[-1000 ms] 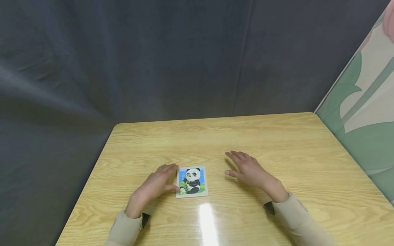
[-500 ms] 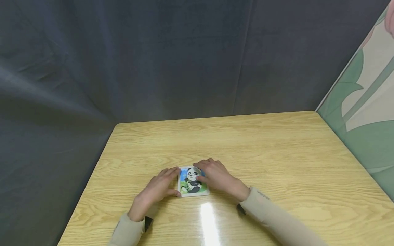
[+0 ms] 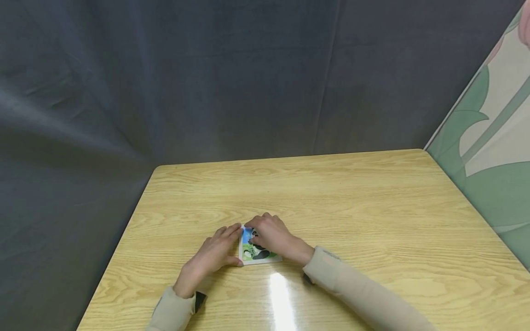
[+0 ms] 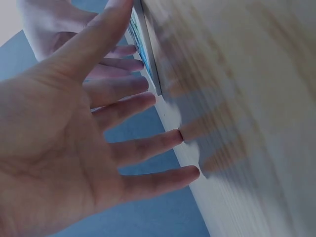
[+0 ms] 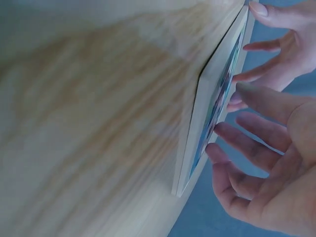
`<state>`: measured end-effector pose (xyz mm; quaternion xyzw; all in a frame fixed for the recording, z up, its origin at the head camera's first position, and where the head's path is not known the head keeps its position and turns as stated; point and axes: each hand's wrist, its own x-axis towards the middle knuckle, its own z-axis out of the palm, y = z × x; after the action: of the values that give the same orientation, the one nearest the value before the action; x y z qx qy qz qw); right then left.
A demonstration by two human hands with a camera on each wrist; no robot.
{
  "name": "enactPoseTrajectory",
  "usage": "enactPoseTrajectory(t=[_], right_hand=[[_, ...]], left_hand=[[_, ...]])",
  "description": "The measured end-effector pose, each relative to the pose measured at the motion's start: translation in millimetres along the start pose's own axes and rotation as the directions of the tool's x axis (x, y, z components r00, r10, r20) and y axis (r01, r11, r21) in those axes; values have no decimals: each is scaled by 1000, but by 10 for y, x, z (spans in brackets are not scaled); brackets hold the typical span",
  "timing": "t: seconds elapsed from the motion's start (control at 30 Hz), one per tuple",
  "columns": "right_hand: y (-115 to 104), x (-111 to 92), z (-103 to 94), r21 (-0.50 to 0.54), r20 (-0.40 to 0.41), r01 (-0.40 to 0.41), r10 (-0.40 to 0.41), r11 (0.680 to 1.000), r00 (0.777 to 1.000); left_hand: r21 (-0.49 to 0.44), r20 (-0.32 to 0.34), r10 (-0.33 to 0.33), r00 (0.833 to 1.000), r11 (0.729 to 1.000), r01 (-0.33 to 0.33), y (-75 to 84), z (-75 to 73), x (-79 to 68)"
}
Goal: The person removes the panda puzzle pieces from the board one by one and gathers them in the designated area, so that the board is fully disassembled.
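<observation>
A small square panda puzzle (image 3: 262,261) with a pale raised frame lies flat on the table. My left hand (image 3: 210,255) is at its left side, the thumb by the near corner and a fingertip by the far one. In the left wrist view those fingers (image 4: 148,148) are spread and nearly straight. My right hand (image 3: 274,236) is over the picture and hides the panda's head and the right part. The right wrist view shows its fingers (image 5: 249,143) loosely bent, some tips at the picture's surface, the thumb just above. I see no piece between them.
The wooden table (image 3: 352,197) has a bright light reflection in front of the puzzle. A dark cloth (image 3: 248,82) hangs behind and to the left. At right stands a panel with a leaf and flower pattern (image 3: 497,193).
My right hand has come in from the right and now lies over the puzzle, farther left than half a second ago. My left hand has stayed by the left edge, shifting only slightly.
</observation>
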<state>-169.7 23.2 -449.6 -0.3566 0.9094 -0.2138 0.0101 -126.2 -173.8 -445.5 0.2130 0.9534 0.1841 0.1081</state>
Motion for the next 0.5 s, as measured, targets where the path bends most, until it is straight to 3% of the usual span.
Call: enactPoseTrajectory(t=[0.5], right_hand=[[-173,83,55,-72,-8,-52,52,996,999]], left_hand=[[-3,9,-12,1000,1000,12,9,8,16]])
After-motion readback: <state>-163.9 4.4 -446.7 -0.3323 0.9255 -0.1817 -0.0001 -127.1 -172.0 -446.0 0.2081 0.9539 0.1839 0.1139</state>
